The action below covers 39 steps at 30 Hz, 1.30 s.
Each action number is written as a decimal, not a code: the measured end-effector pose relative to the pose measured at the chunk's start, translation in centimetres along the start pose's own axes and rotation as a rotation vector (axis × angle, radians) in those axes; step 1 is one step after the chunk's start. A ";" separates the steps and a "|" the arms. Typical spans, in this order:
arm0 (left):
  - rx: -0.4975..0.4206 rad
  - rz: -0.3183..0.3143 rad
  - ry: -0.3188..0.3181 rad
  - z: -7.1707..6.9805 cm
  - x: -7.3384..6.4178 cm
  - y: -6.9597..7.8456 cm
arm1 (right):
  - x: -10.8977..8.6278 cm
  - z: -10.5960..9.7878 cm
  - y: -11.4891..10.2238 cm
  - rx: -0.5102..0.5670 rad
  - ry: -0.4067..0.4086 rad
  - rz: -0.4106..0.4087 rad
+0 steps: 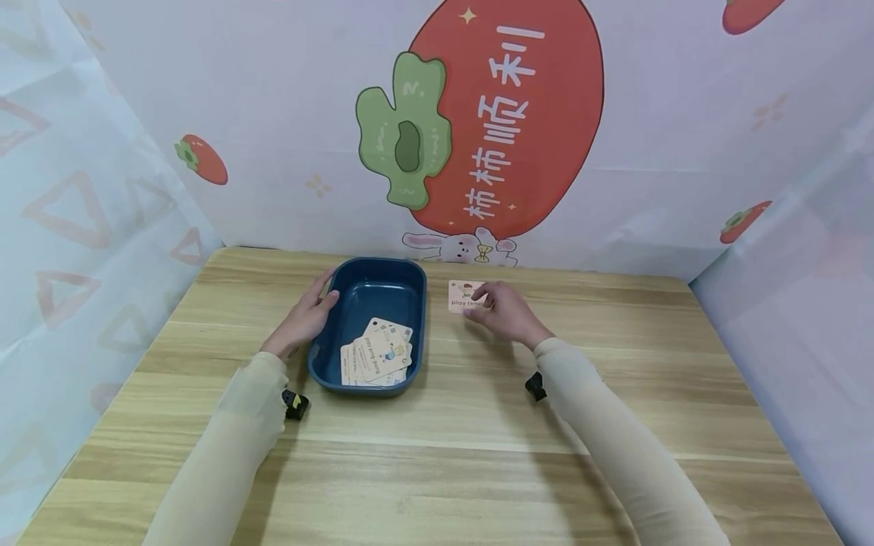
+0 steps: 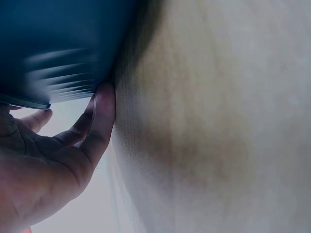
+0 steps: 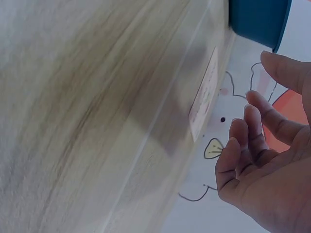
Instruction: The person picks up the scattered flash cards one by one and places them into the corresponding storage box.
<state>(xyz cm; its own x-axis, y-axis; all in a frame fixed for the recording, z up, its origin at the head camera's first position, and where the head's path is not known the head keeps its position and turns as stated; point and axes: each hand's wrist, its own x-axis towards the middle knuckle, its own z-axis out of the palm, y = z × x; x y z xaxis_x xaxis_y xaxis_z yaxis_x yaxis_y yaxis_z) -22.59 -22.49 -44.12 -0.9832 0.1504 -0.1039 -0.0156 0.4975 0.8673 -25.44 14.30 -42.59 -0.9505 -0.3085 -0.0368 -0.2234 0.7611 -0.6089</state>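
A dark blue plastic tray point(image 1: 418, 326) stands on the wooden table, with several picture cards point(image 1: 389, 356) piled in its near end. The top card reads "play ping-pong". My left hand point(image 1: 305, 318) holds the tray's left side, thumb at the rim and fingers along the outer wall point(image 2: 53, 73). Right of the tray, a "play tennis" card point(image 1: 459, 296) lies flat near the table's back edge. Just over that card hovers my right hand point(image 1: 507, 311), fingers loosely bent and thumb apart. The right wrist view shows nothing between those fingers and the card point(image 3: 205, 97) still on the table.
A printed cloth backdrop point(image 1: 287, 83) with persimmon drawings rises right behind the table's back edge point(image 1: 601, 273). More cloth hangs along the left and right sides. Both wrists wear small black cameras point(image 1: 295, 405), close over the tabletop.
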 end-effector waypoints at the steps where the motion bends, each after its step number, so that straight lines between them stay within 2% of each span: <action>1: 0.001 0.002 0.000 0.0 0.0 0.0 | 0.1 0.0 0.1 -0.002 -0.002 0.011; 16: -0.020 -0.007 -0.004 0.0 0.2 -0.3 | 1.9 -0.3 1.5 -0.025 -0.042 0.073; 29: -0.012 -0.009 -0.001 -0.1 0.2 -0.2 | 2.8 -0.1 2.0 -0.030 -0.049 0.156; 39: -0.005 -0.002 -0.005 -0.1 0.1 -0.3 | 3.2 0.1 2.2 -0.069 -0.061 0.183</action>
<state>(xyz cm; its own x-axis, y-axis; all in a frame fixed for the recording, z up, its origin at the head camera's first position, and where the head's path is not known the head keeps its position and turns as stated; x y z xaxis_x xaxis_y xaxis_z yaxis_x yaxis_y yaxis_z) -22.73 -22.67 -44.36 -0.9822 0.1534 -0.1083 -0.0187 0.4939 0.8693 -28.96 14.92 -44.08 -0.9622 -0.1938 -0.1911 -0.0644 0.8443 -0.5321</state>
